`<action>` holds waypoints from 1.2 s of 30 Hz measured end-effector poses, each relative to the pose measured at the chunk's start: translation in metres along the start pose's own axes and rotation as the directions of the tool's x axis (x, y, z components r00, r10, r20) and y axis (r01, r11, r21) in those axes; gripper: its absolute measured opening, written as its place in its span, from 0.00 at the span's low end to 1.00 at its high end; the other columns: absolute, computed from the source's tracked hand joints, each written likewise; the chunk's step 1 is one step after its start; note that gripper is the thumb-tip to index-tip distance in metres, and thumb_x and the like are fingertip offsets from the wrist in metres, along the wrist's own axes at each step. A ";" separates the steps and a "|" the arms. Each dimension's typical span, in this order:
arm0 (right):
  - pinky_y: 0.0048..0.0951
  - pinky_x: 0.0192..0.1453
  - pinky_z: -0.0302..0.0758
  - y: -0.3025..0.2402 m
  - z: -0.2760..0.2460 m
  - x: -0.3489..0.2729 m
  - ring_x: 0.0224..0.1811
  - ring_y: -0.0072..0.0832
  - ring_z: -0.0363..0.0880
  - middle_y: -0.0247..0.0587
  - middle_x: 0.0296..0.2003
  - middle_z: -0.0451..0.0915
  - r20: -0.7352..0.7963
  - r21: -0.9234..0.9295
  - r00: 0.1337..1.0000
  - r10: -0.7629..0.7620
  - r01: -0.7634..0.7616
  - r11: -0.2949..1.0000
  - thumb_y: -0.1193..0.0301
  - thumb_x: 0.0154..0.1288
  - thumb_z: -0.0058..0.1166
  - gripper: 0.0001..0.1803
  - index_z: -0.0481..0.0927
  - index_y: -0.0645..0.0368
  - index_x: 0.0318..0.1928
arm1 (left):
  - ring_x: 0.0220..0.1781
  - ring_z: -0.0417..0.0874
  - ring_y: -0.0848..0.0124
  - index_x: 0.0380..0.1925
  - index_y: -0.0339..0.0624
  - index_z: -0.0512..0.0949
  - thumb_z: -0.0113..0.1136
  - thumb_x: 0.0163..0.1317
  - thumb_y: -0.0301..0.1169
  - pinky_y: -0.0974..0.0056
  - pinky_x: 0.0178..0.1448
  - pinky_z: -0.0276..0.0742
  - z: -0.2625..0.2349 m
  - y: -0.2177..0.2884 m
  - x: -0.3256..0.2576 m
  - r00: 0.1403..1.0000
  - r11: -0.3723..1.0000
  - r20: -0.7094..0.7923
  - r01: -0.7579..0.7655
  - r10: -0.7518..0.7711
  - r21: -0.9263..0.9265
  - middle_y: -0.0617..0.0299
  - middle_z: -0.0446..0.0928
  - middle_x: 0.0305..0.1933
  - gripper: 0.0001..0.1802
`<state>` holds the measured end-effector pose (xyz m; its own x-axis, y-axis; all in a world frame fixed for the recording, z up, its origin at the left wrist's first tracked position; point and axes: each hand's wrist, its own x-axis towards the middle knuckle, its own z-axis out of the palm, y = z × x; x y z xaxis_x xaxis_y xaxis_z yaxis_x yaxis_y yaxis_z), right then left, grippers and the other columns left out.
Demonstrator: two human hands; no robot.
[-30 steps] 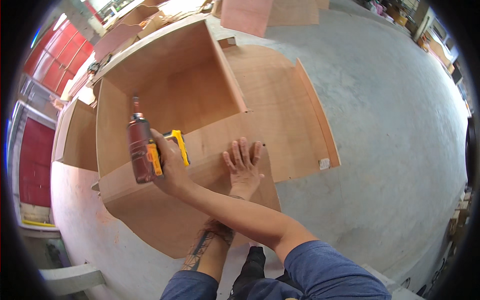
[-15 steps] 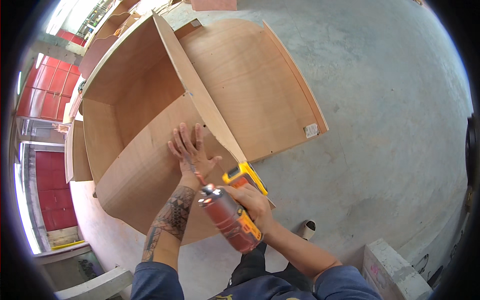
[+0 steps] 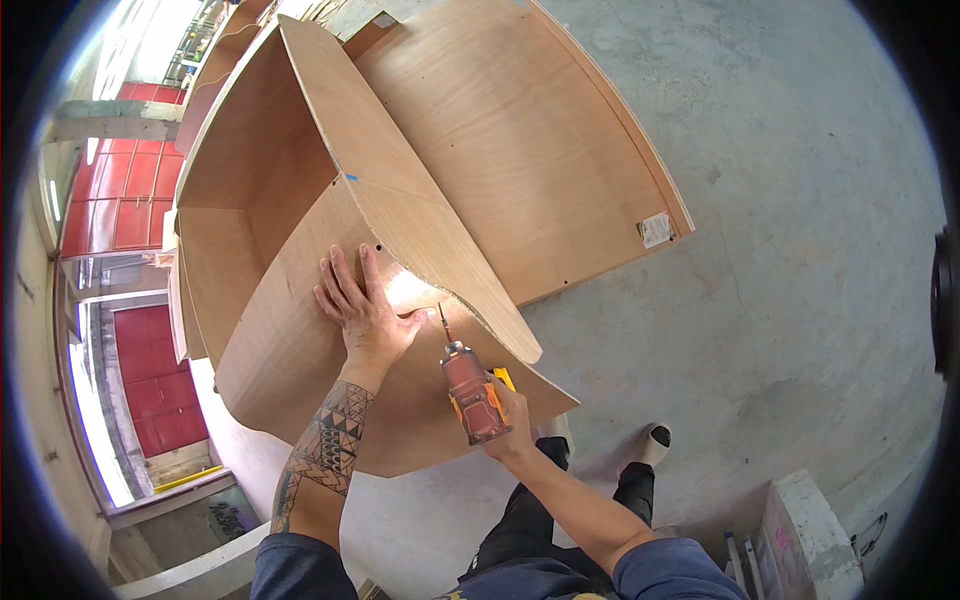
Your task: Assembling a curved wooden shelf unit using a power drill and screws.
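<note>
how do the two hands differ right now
The left hand lies flat and open on the plywood panel, fingers spread; the right hand is closed around the drill. The left holds nothing and presses the wood, while the right is off the wood, aiming the drill's bit at the panel edge near the left thumb. The left forearm bears a tattoo; the right shows none. Both are bare.

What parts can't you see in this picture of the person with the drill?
Head view:
- Right hand: mostly hidden behind the drill it grips.
- Drill bit tip: too thin to tell whether it touches the plywood panel.
- Under the left hand: panel surface covered.
- Box inside: far corner shadowed.
- Window area: washed out by glare.
</note>
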<state>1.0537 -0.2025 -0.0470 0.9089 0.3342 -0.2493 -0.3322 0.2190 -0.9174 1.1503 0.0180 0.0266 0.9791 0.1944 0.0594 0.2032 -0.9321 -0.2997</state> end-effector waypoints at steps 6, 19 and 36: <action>0.27 0.48 0.86 0.001 0.019 0.000 0.44 0.23 0.90 0.37 0.46 0.91 -0.009 -0.018 1.000 0.013 -0.013 1.000 0.75 0.65 0.74 0.20 0.84 0.63 0.56 | 0.91 0.33 0.30 0.89 0.45 0.37 0.90 0.44 0.54 0.18 0.84 0.37 0.000 -0.004 -0.002 1.000 1.000 0.007 0.009 -0.010 0.013 0.33 0.33 0.90 0.84; 0.27 0.51 0.89 0.015 0.037 0.003 0.47 0.27 0.89 0.41 0.50 0.88 -0.028 0.051 0.994 0.107 -0.105 0.993 0.80 0.74 0.65 0.15 0.80 0.63 0.58 | 0.91 0.30 0.31 0.89 0.42 0.36 0.89 0.43 0.59 0.19 0.85 0.32 0.003 -0.007 -0.002 1.000 1.000 0.007 -0.003 0.003 0.000 0.33 0.31 0.90 0.86; 0.31 0.50 0.88 0.028 0.039 0.006 0.44 0.30 0.91 0.43 0.47 0.89 -0.095 0.405 0.962 0.258 -0.199 0.892 0.75 0.74 0.67 0.14 0.81 0.64 0.55 | 0.91 0.28 0.30 0.89 0.42 0.36 0.89 0.41 0.61 0.18 0.84 0.32 0.001 -0.001 0.000 1.000 1.000 0.020 -0.003 0.004 -0.016 0.32 0.30 0.90 0.88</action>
<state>1.0402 -0.1587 -0.0624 0.8124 0.2909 -0.5054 -0.5794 0.5000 -0.6437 1.1504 0.0196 0.0260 0.9796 0.1971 0.0394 0.2001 -0.9375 -0.2847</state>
